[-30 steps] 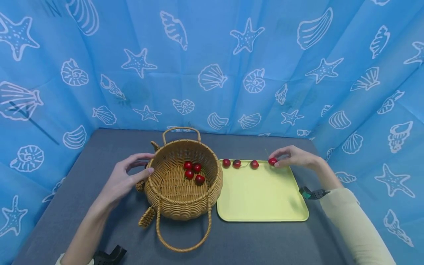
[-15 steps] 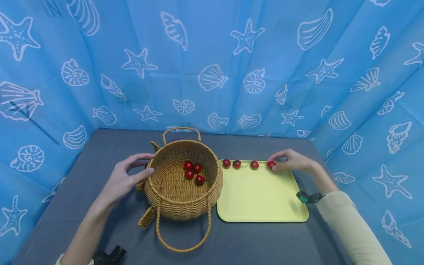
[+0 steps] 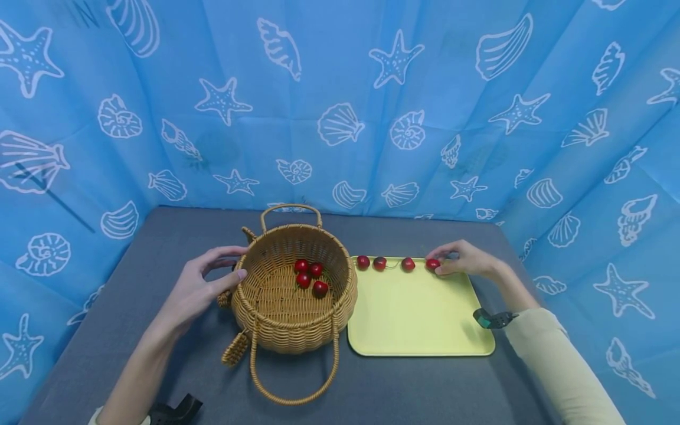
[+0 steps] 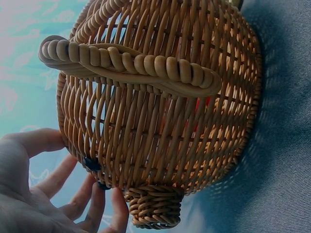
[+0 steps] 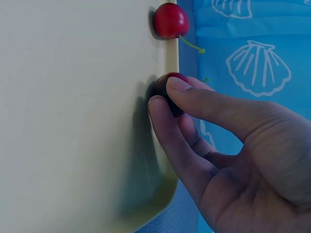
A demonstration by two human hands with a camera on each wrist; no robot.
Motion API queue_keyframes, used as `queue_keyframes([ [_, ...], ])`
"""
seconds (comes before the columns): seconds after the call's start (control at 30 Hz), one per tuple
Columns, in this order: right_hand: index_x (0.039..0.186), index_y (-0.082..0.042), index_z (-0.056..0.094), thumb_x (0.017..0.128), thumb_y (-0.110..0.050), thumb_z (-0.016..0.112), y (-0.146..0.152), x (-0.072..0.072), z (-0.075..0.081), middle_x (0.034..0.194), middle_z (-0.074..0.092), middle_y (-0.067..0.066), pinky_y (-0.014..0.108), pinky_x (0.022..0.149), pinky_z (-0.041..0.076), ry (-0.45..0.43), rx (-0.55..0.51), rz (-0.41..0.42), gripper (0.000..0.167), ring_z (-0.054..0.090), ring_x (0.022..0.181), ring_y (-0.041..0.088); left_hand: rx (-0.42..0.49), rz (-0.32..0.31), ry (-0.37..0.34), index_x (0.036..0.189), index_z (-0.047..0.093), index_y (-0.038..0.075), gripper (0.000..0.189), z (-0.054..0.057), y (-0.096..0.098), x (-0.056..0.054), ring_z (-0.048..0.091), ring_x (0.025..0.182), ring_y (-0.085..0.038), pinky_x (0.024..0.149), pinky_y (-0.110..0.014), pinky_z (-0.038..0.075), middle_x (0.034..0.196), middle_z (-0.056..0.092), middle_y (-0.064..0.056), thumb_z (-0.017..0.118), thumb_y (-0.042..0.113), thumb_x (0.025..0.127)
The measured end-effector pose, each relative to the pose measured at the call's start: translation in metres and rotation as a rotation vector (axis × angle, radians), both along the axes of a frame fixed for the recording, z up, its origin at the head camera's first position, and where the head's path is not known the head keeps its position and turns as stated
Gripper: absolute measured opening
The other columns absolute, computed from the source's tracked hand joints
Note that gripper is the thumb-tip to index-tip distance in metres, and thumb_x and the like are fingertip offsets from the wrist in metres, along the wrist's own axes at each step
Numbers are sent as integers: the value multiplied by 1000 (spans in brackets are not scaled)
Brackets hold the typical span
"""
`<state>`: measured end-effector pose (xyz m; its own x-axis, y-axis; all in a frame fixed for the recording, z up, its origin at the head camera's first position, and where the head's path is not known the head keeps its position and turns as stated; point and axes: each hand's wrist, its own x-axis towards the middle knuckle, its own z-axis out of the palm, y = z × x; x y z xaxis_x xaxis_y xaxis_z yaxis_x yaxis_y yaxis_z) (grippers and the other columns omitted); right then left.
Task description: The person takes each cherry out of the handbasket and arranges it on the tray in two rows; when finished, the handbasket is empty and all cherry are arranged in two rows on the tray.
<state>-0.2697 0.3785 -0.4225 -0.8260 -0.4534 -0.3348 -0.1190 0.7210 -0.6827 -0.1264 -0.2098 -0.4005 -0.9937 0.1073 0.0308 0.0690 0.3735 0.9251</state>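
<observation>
Right hand (image 3: 468, 260) is pinching a red cherry (image 3: 432, 265) between thumb and fingers, over the far edge of the yellow tray (image 3: 419, 319), toward its right; can't tell whether the cherry is touching the tray. Three other cherries (image 3: 379, 264) are lying in a row along that far edge, to the left of it. Left hand (image 3: 204, 280) is touching the left side of the wicker basket (image 3: 292, 333), thumb and fingers spreading apart, tips meeting rim and wall. Basket is standing just left of the tray, four cherries (image 3: 303, 280) sitting inside, toward the right. Near handle (image 3: 294, 403) is hanging outward; far handle (image 3: 291, 205) is sticking up. Blue shell-print curtain (image 3: 340, 88) is hanging behind the grey table (image 3: 404, 389).
</observation>
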Motion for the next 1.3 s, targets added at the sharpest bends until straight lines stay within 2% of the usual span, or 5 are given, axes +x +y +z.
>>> queue_keyframes([
  [0.3,141,-6,71,100,-17,79,5,1,7,145,64,22,35,97,56,-10,0,0,43,58,132,39,-1,1,6,149,63,15,49,0,0,0,48,147,-42,117,-79,30,156,58,-13,77,27,103],
  [0.63,144,-4,68,99,-19,81,-2,-1,30,140,66,23,34,87,60,37,4,17,49,60,124,33,8,4,-6,149,63,17,50,1,0,1,47,149,-41,117,-79,31,158,57,-12,77,29,103],
  [0.97,141,-12,71,100,-18,80,-53,-8,71,148,66,18,30,93,62,72,-65,93,43,77,110,16,6,4,-9,149,63,16,50,1,0,0,47,149,-42,116,-79,32,158,57,-12,77,28,103],
  [1.1,141,-13,72,98,-16,82,-80,-12,84,147,66,17,30,94,62,77,-115,129,44,81,107,26,2,6,-9,149,63,16,50,1,0,0,47,149,-42,116,-79,33,158,57,-12,77,28,103],
  [1.3,138,-17,74,97,-17,83,-130,-13,107,150,68,10,44,110,60,115,-155,221,42,74,128,31,-12,11,-11,149,63,17,50,2,0,1,47,149,-42,116,-79,33,158,58,-12,77,29,103],
])
